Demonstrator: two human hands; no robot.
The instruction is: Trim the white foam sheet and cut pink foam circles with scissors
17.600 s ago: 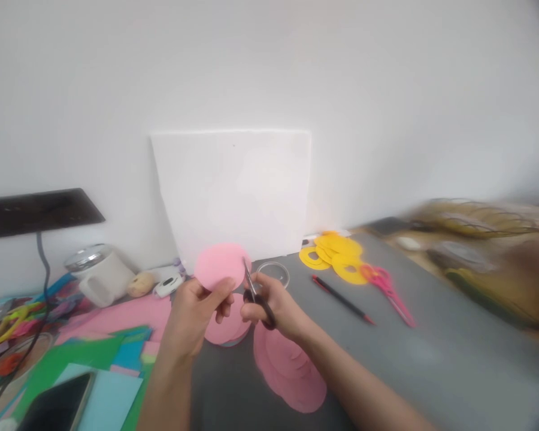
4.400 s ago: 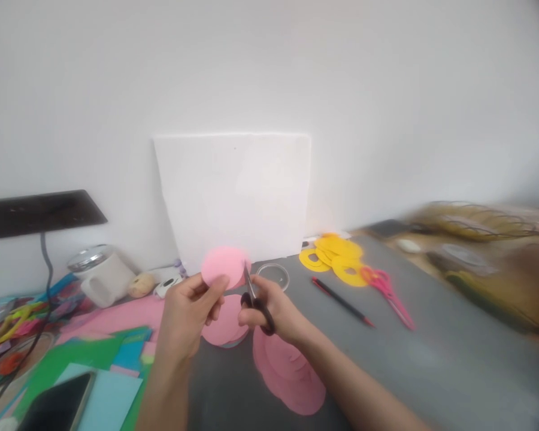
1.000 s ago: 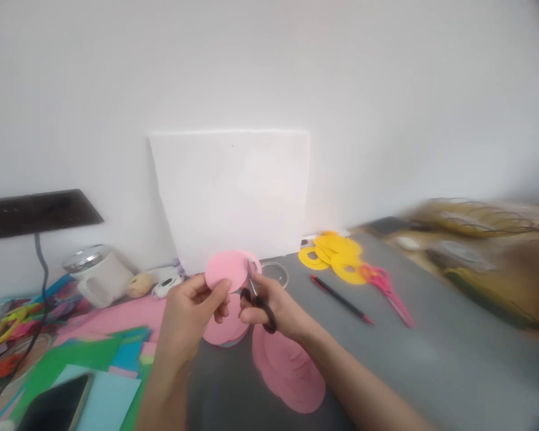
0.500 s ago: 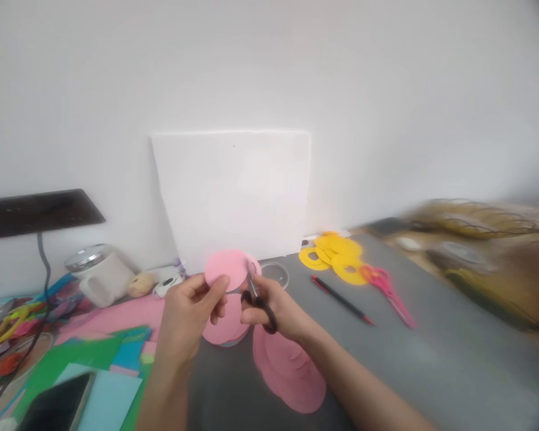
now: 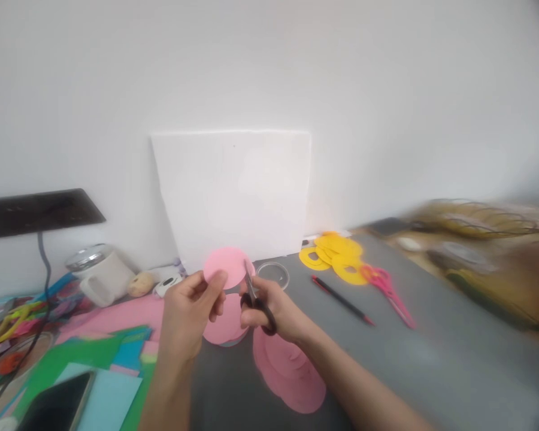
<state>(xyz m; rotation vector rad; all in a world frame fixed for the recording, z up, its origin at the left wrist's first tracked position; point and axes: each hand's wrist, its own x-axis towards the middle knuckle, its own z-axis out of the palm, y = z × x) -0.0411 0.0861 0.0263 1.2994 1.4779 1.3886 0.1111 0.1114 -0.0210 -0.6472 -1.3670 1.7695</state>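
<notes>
Between thumb and fingers, my left hand (image 5: 191, 308) pinches a pink paper circle (image 5: 227, 263) held up above the grey table. My right hand (image 5: 276, 305) grips black-handled scissors (image 5: 257, 302), with fingers in the handle loops. The scissor blades lie at the right edge of the pink circle. Below the hands rest a stack of pink circles (image 5: 224, 326) and a larger overlapping pile of pink paper pieces (image 5: 291, 371). A clear round ring or lid (image 5: 273, 274) lies just behind my right hand.
A white board (image 5: 236, 191) leans on the wall. To the right lie yellow paper rings (image 5: 336, 254), a black pencil (image 5: 344, 301) and pink scissors (image 5: 388, 293). On the left are a white mug (image 5: 103, 281), coloured paper sheets (image 5: 110, 389) and a phone (image 5: 56, 404).
The pink circle has shifted slightly left and turned a little in my left hand. The scissor blades now overlap its right edge at a different angle.
</notes>
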